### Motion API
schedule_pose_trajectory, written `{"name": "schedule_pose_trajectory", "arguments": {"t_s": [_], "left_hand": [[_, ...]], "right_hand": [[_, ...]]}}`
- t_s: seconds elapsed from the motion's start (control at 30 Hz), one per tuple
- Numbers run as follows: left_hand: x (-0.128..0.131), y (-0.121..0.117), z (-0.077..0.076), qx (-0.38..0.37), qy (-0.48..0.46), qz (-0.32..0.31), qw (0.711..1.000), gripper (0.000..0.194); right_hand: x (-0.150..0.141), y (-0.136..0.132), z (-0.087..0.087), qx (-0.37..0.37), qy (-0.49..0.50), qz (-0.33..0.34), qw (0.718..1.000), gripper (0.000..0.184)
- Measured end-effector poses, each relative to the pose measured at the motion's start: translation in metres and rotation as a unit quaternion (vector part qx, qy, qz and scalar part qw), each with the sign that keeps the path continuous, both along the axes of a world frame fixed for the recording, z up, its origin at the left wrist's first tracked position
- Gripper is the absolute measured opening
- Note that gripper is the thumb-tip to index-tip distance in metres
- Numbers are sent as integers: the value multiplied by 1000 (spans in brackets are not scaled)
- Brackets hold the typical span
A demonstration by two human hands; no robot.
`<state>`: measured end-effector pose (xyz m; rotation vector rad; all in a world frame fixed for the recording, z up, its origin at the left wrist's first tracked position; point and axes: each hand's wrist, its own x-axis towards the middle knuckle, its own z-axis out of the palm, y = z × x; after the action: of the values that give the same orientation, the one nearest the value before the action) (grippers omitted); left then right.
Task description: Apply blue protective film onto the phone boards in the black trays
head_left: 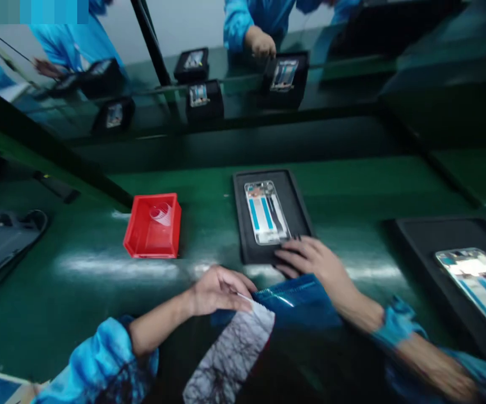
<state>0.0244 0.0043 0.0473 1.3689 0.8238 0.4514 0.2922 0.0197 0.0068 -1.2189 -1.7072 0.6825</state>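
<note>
My left hand pinches the top end of a long pale strip with dark branching marks, perhaps a sheet of paper or film; its lower end runs down to the bottom of the view. Just behind it lies a shiny blue plastic sheet or bag. My right hand reaches over that blue plastic, fingers stretched onto the near right corner of a black tray. In this tray rests a phone frame with two blue strips along it. The fingertips are close to the frame's lower end; contact with it I cannot tell.
To the left stands a red bin with a clear curled piece inside. A second black tray holds another phone frame at right. A green post rises at left. Beyond, co-workers in blue sleeves handle several similar trays.
</note>
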Motion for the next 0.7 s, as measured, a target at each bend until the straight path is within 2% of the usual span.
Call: {"name": "schedule_pose_trajectory", "arguments": {"t_s": [0.07,0.17,0.23,0.3,0.4,0.5,0.6,0.7], "left_hand": [[0,-8,-9,-7,0,-11,1000,55],[-3,-7,-27,-19,-2,-40,999,42],[-7,-3,-37,-23,-1,-47,999,36],[-10,0,-43,-19,-1,-53,998,34],[-13,0,-47,1,-1,-68,998,37],[-12,-4,-48,38,1,-93,995,33],[-11,-7,-48,84,2,-124,989,28],[-9,-4,-46,127,8,-151,980,26]], "right_hand": [[-9,52,-7,25,-58,54,997,18],[-26,127,-10,63,-103,77,990,23],[-38,160,-8,79,-107,82,988,23],[-50,174,-4,84,-96,84,988,23],[-64,157,8,76,-51,70,993,29],[-69,104,32,39,10,78,996,40],[-67,46,63,-9,50,145,988,48],[-64,4,82,-23,87,180,980,39]]}}
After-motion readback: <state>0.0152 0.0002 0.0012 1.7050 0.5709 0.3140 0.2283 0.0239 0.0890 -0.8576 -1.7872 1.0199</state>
